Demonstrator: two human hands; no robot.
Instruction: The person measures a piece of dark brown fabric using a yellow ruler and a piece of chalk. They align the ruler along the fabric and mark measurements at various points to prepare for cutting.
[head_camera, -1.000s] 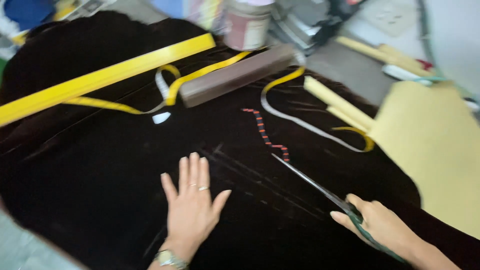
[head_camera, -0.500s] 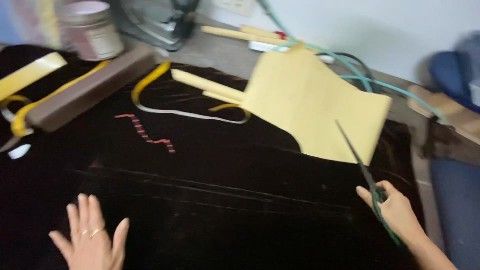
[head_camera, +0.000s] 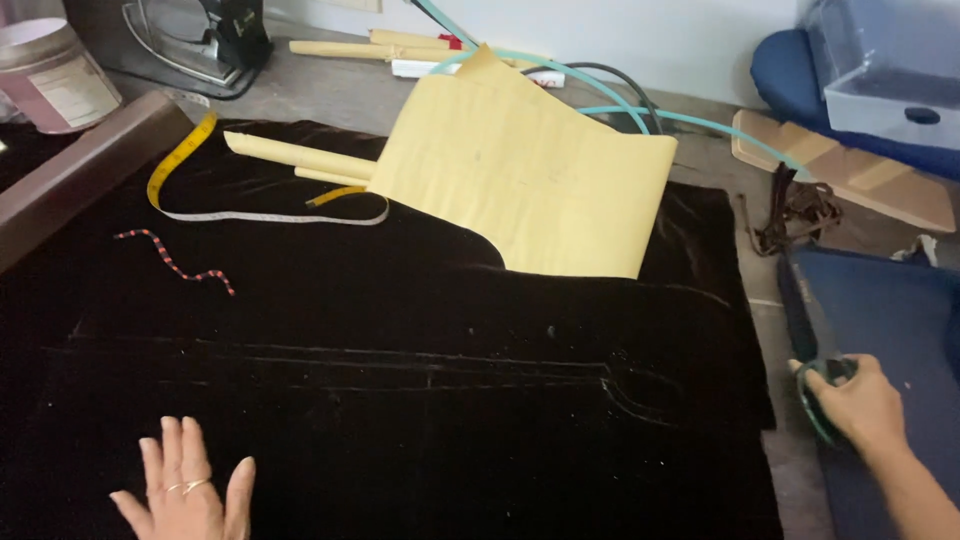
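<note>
Black velvet fabric is lying spread across the table, chalk lines running along it. Left hand is pressing flat on it, fingers splayed; right hand is gripping green-handled scissors just past the fabric's right edge, near yellow pattern paper.

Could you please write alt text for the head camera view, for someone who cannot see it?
A person's left hand lies flat on black velvet fabric marked with chalk lines, while the right hand grips green-handled scissors at the fabric's right edge. Yellow pattern paper and a measuring tape lie further back.
</note>
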